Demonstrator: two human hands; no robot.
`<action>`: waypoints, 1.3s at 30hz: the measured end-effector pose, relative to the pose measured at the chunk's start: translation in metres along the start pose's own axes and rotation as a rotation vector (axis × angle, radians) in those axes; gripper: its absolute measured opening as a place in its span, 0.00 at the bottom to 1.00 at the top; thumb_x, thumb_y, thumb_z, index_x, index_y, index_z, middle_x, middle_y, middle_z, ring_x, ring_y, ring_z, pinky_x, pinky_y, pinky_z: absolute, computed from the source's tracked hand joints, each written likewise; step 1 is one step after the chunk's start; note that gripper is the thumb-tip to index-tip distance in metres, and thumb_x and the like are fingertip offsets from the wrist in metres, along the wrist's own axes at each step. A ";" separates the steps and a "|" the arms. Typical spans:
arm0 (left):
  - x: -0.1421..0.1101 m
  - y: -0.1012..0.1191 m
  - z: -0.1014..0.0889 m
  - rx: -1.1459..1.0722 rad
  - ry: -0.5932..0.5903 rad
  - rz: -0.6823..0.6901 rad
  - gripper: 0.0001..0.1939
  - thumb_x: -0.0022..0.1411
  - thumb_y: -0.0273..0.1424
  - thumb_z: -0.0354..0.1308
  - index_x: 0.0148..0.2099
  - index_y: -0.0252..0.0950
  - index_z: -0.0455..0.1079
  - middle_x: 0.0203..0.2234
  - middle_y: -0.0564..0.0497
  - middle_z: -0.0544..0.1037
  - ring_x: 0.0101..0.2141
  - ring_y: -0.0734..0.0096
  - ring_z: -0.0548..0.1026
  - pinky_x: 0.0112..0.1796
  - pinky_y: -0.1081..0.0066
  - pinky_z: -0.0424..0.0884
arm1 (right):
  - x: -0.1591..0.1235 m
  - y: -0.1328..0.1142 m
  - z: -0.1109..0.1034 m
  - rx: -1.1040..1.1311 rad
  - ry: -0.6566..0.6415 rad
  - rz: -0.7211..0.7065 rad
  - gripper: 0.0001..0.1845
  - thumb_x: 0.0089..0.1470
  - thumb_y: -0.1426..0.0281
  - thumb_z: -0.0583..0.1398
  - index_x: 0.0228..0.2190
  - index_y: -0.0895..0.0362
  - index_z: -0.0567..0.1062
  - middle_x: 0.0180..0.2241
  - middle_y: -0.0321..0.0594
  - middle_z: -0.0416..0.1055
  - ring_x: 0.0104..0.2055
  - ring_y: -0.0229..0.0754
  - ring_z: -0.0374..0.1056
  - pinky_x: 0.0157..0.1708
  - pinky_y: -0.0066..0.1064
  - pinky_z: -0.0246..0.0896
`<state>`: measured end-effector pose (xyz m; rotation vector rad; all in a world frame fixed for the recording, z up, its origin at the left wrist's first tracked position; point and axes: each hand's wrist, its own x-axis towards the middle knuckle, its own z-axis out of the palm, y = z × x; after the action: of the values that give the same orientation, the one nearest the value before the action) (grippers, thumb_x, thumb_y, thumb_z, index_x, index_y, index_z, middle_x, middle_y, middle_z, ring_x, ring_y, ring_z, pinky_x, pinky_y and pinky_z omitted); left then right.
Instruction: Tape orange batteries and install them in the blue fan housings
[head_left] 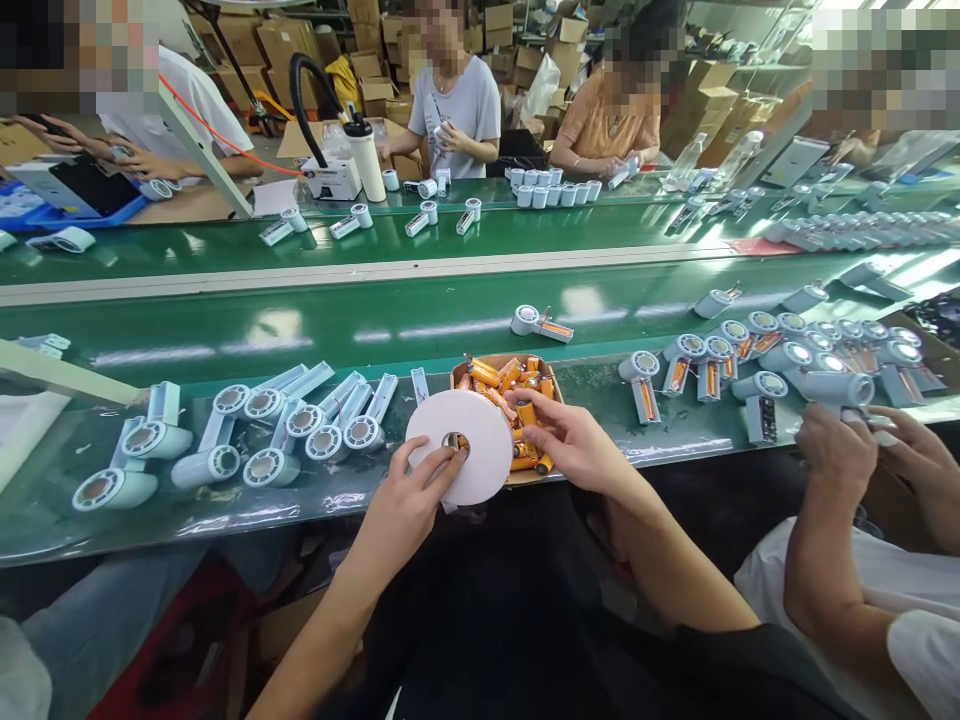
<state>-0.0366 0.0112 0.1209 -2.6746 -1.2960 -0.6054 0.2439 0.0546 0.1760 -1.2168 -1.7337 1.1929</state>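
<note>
My left hand (409, 500) grips a flat white roll (469, 480), its fingertips at the hole in the middle. My right hand (577, 445) is closed at the roll's right edge, with an orange cylindrical battery (526, 413) between thumb and fingers. Behind and below the roll stands a cardboard box (556, 375) full of orange batteries (484, 372), partly covered by the roll and my hand. Left of it lie several pale blue fan-like housings with handles (362, 432). On the right, similar housings (643, 368) show orange batteries in their handles.
A green conveyor belt (315, 325) runs across behind the bench, carrying one housing (526, 320). At right, a co-worker's hands (836, 440) hold a housing close to my right arm. More people sit across the belt. A pale metal post (67, 370) juts in at left.
</note>
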 end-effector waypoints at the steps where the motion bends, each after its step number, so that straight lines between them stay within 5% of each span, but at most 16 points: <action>1: 0.000 0.000 -0.001 0.015 0.007 0.013 0.33 0.65 0.15 0.54 0.68 0.43 0.72 0.56 0.47 0.81 0.60 0.47 0.68 0.52 0.57 0.81 | 0.000 -0.001 -0.003 0.000 -0.043 0.000 0.26 0.65 0.64 0.60 0.62 0.54 0.74 0.48 0.42 0.80 0.45 0.45 0.77 0.46 0.35 0.77; 8: 0.009 0.002 -0.011 0.025 0.006 0.030 0.35 0.66 0.16 0.55 0.71 0.47 0.69 0.55 0.49 0.83 0.54 0.54 0.73 0.61 0.54 0.74 | 0.006 0.010 -0.005 0.255 -0.201 0.128 0.32 0.58 0.59 0.69 0.61 0.53 0.75 0.45 0.40 0.82 0.50 0.49 0.79 0.54 0.43 0.77; 12: 0.014 0.017 -0.008 0.051 0.067 -0.025 0.33 0.67 0.20 0.58 0.72 0.46 0.67 0.51 0.46 0.83 0.48 0.52 0.72 0.69 0.30 0.55 | 0.004 0.026 0.040 0.592 0.307 0.048 0.33 0.55 0.52 0.71 0.59 0.49 0.74 0.56 0.46 0.79 0.59 0.52 0.76 0.59 0.47 0.74; 15: 0.007 0.034 0.000 -0.014 0.060 -0.024 0.31 0.67 0.26 0.63 0.71 0.42 0.68 0.47 0.44 0.83 0.47 0.51 0.72 0.69 0.27 0.49 | 0.005 0.043 0.051 0.688 0.574 0.019 0.28 0.58 0.53 0.70 0.56 0.47 0.73 0.60 0.47 0.76 0.63 0.54 0.73 0.58 0.50 0.75; 17: 0.002 0.044 0.004 -0.110 0.003 0.089 0.30 0.67 0.28 0.64 0.70 0.42 0.69 0.45 0.46 0.83 0.46 0.54 0.73 0.69 0.29 0.50 | 0.010 0.054 0.026 0.684 0.672 -0.031 0.25 0.56 0.57 0.72 0.52 0.47 0.74 0.59 0.46 0.77 0.61 0.53 0.75 0.55 0.49 0.78; 21: 0.019 0.043 0.007 -0.301 -0.167 0.295 0.32 0.65 0.29 0.65 0.70 0.44 0.67 0.49 0.47 0.83 0.49 0.56 0.74 0.69 0.35 0.56 | 0.027 0.066 -0.058 0.627 1.008 -0.307 0.22 0.55 0.59 0.72 0.50 0.45 0.74 0.62 0.39 0.74 0.60 0.46 0.75 0.56 0.43 0.75; 23: 0.044 0.026 0.008 -0.329 -0.235 0.238 0.36 0.62 0.34 0.70 0.71 0.42 0.67 0.55 0.44 0.81 0.56 0.50 0.72 0.67 0.38 0.60 | 0.031 0.065 -0.078 0.594 0.988 -0.345 0.25 0.54 0.62 0.72 0.52 0.43 0.73 0.63 0.38 0.72 0.62 0.47 0.74 0.57 0.42 0.74; 26: 0.074 -0.008 0.012 -0.393 -0.200 0.086 0.37 0.60 0.47 0.72 0.67 0.39 0.71 0.59 0.42 0.79 0.61 0.45 0.69 0.63 0.44 0.67 | 0.021 0.059 -0.071 0.535 0.909 -0.315 0.26 0.51 0.65 0.74 0.50 0.45 0.75 0.59 0.39 0.76 0.63 0.47 0.73 0.56 0.41 0.74; 29: 0.071 -0.036 0.019 -0.375 0.040 -0.183 0.23 0.75 0.46 0.53 0.57 0.36 0.77 0.52 0.41 0.81 0.54 0.53 0.74 0.58 0.50 0.71 | -0.006 0.062 -0.056 0.525 0.961 -0.279 0.25 0.48 0.67 0.76 0.47 0.47 0.77 0.53 0.38 0.80 0.55 0.44 0.78 0.52 0.39 0.76; 31: 0.056 -0.048 0.025 -0.334 0.109 -0.287 0.24 0.79 0.40 0.42 0.49 0.36 0.79 0.46 0.43 0.82 0.49 0.57 0.77 0.54 0.54 0.74 | -0.025 0.070 -0.054 0.550 1.013 -0.240 0.26 0.46 0.67 0.77 0.47 0.47 0.78 0.52 0.38 0.81 0.49 0.43 0.80 0.49 0.39 0.77; 35: 0.033 -0.059 0.030 -0.314 -0.010 -0.399 0.20 0.77 0.39 0.45 0.51 0.39 0.77 0.48 0.45 0.81 0.50 0.59 0.79 0.54 0.59 0.75 | -0.051 0.091 -0.055 0.613 1.058 -0.122 0.28 0.42 0.67 0.79 0.45 0.50 0.79 0.51 0.40 0.81 0.45 0.45 0.81 0.45 0.38 0.77; 39: 0.037 -0.061 0.023 -0.269 -0.231 -0.516 0.21 0.76 0.42 0.46 0.59 0.40 0.74 0.55 0.44 0.79 0.55 0.56 0.78 0.53 0.60 0.76 | -0.056 0.100 -0.051 0.658 1.087 -0.064 0.29 0.40 0.67 0.80 0.44 0.50 0.80 0.51 0.38 0.81 0.44 0.45 0.81 0.41 0.36 0.77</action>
<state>-0.0557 0.0830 0.1102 -2.6713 -2.1433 -0.5620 0.3385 0.0295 0.0966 -1.0469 -0.5058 0.7067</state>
